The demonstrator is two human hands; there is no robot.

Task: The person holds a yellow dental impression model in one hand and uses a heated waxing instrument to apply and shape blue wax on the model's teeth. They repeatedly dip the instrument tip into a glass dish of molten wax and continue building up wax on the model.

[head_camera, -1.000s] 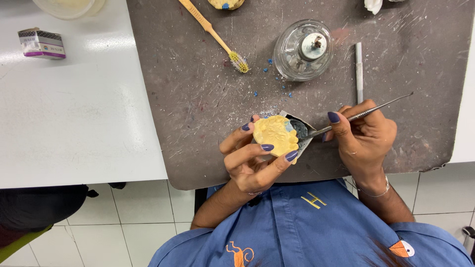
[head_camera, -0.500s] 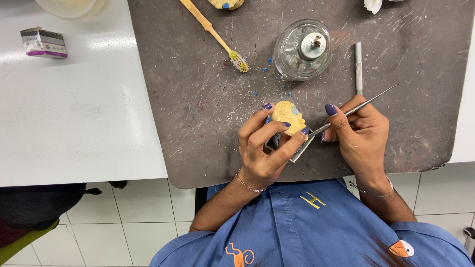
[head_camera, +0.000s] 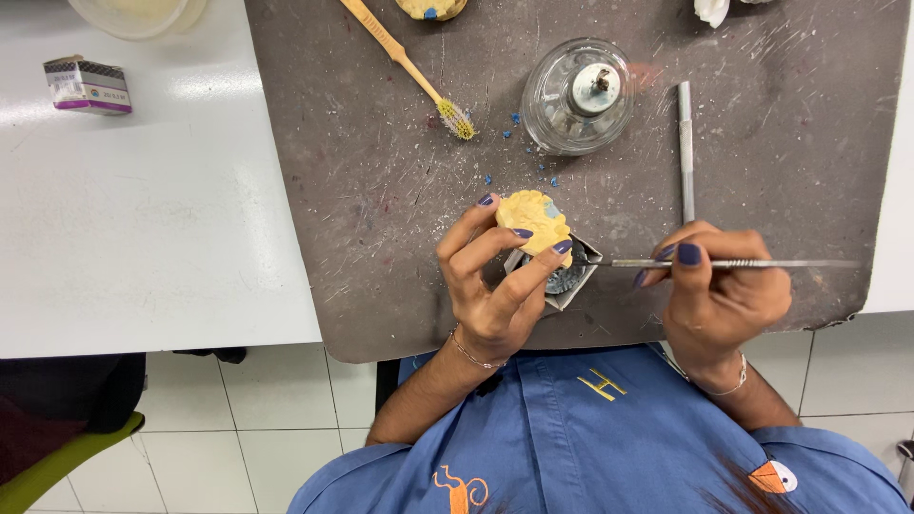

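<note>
One package noted: a small rectangular cardboard box [head_camera: 87,85] lies on my white bench top [head_camera: 143,238], far left, well apart from the grey work mat [head_camera: 381,238]. It is white and grey with a purple lower band and a small multicoloured mark.

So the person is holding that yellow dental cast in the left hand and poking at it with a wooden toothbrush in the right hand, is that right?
Not quite. The head view shows the right hand holding a thin metal instrument, not the toothbrush. The wooden toothbrush lies untouched on the grey mat, farther up. The rest stands: the left hand holds the yellow dental cast.
</note>
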